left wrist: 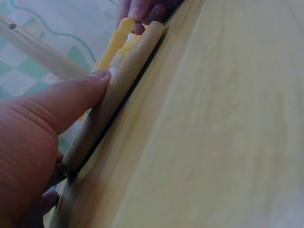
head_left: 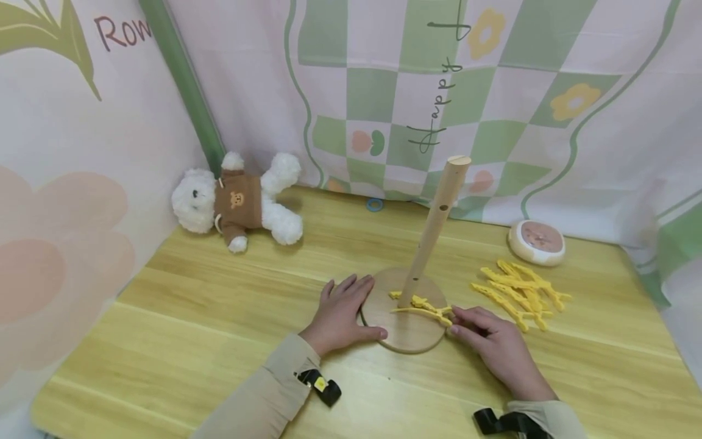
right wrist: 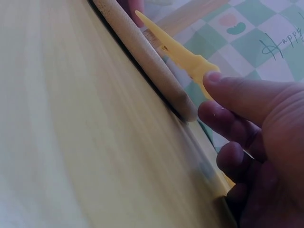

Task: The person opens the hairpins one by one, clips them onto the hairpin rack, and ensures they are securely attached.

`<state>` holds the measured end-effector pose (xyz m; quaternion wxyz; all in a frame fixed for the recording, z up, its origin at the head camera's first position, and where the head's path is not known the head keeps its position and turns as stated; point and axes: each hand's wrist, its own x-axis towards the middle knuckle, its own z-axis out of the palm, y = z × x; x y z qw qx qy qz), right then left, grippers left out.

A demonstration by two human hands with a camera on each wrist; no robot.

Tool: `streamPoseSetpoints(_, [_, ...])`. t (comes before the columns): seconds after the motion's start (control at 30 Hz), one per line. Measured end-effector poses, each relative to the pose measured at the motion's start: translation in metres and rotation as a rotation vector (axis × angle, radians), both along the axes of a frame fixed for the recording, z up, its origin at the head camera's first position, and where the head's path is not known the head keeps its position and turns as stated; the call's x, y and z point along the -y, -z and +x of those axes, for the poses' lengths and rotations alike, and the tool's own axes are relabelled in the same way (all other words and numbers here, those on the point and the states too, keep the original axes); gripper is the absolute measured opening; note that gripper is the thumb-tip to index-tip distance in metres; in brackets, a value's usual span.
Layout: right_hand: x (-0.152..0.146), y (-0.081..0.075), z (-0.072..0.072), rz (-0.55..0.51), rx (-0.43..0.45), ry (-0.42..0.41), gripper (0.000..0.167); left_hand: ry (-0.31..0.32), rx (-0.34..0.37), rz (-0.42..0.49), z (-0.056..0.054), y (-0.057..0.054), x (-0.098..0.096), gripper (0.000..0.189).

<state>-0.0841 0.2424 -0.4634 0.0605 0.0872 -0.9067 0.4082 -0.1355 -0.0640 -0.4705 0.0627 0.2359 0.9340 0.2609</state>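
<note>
A wooden post [head_left: 436, 225] with small holes stands on a round wooden base [head_left: 411, 341], leaning right in the head view. My left hand [head_left: 342, 317] rests on the base's left edge, fingers spread and fairly straight; the thumb [left wrist: 88, 90] presses the near rim in the left wrist view. Between thumb and forefinger, my right hand [head_left: 496, 344] pinches a thin yellow forked piece [head_left: 422, 310] by its forked end. This piece [right wrist: 175, 50] tapers to a point over the base in the right wrist view. Another yellow bit [head_left: 419, 301] shows behind it, by the post's foot.
Several yellow forked pieces [head_left: 521, 286] lie in a pile to the right. Behind them sits a round white and pink object [head_left: 537, 242]. A white plush toy [head_left: 241, 201] in a brown top lies back left; a blue ring [head_left: 375, 204] is near the curtain.
</note>
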Motion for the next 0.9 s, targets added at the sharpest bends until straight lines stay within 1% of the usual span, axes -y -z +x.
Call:
streamPoseSetpoints(0.13, [0.0033,-0.0016,0.0004,-0.014,-0.004,-0.018,0.034,0.0,0.007,0.005,0.0004,-0.0014,0.0005,0.106])
streamPoseSetpoints(0.4, [0.0038,-0.0004,0.001,0.019,0.003,-0.001,0.033,0.003,0.0,0.003,0.0006,-0.0003,0.0003,0.105])
streamPoseSetpoints(0.67, [0.0042,0.0001,0.0005,0.005,0.016,0.003,0.034,0.005,0.002,0.005,0.0002,0.0005,0.0004,0.105])
streamPoseSetpoints(0.9, [0.0064,0.0005,-0.0001,-0.002,0.01,-0.002,0.033,0.005,0.002,0.008,0.0,0.0005,0.0002,0.106])
